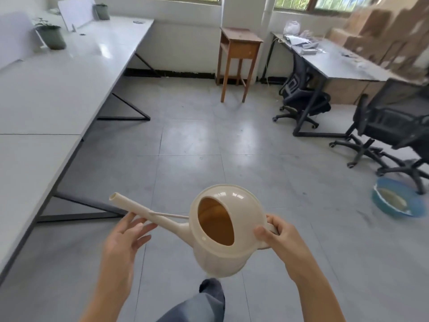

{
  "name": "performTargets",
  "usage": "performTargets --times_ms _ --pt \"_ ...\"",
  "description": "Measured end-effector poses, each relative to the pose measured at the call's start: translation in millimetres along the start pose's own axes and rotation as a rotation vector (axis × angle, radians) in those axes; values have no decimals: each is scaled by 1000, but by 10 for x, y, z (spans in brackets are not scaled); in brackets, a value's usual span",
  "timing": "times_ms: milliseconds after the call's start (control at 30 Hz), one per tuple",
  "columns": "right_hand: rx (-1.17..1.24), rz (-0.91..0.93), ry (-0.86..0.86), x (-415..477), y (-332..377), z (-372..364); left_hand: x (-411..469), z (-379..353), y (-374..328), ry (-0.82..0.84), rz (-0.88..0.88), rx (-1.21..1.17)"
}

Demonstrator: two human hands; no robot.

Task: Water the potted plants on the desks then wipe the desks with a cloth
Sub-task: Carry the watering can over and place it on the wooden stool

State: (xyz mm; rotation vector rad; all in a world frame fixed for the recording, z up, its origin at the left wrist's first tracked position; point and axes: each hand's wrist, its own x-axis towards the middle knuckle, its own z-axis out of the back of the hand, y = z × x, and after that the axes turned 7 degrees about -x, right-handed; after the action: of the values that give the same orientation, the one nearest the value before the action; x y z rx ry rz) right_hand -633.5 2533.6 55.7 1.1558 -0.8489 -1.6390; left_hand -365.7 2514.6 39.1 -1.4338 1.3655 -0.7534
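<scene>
I hold a cream plastic watering can [222, 254] in front of me above the floor. My right hand [277, 235] grips its handle at the back. My left hand [126, 238] lies under the long spout with the fingers spread, touching it from below. The spout points to the left. Through the can's round opening the inside looks brownish. A potted plant in a dark green pot [52, 36] stands on the long white desk [58, 89] at the far left. A second dark pot [102, 11] stands further back on the same desk.
A small wooden table [239, 45] stands against the far wall. At right a grey desk [336, 63] carries papers and stacked cardboard boxes [390, 38]. Two black office chairs [392, 126] and a blue basin [394, 201] occupy the tiled floor at right. My knee [204, 300] shows below.
</scene>
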Motion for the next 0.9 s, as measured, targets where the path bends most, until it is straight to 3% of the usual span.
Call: performTargets --times_ms 600,900 --pt "16 -122 -151 2180 4 2166 1954 -2806 413 101 137 24" --pt "3 -70 -43 3571 77 3370 2736 -4219 758 -7 83 10"
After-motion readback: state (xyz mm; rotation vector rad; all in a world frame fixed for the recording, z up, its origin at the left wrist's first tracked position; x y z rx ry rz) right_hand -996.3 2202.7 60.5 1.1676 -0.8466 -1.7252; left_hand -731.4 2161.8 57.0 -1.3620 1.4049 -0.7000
